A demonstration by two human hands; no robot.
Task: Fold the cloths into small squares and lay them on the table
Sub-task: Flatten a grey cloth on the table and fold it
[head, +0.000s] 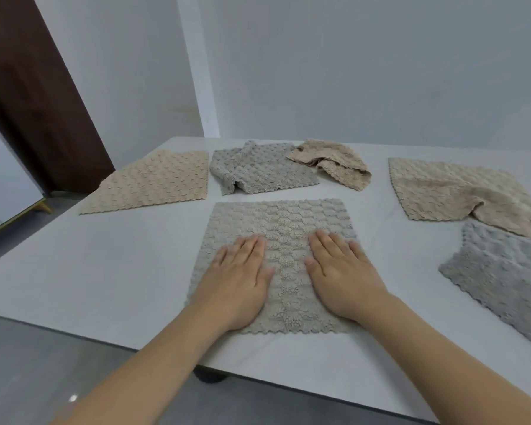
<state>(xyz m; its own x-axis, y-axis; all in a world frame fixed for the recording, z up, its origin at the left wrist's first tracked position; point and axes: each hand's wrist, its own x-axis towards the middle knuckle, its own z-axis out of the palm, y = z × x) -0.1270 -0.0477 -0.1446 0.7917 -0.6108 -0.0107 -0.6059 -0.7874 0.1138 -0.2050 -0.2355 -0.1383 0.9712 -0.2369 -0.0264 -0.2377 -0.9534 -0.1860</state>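
Observation:
A grey textured cloth (284, 222) lies spread flat on the white table (105, 265), right in front of me. My left hand (238, 277) rests palm down on its left half, fingers straight. On its right half my right hand (342, 274) presses flat in the same way. A beige cloth (154, 182) lies flat at the far left. Behind it to the right sits a rumpled grey cloth (258, 170), then a crumpled beige cloth (331, 162). Another beige cloth (460, 191) lies partly bunched at the right, and a grey cloth (503, 271) lies below it.
The table's near edge (288, 383) runs diagonally below my forearms, with grey floor (43, 363) beyond it. White walls stand behind the table. A dark brown door (34, 96) is at the far left.

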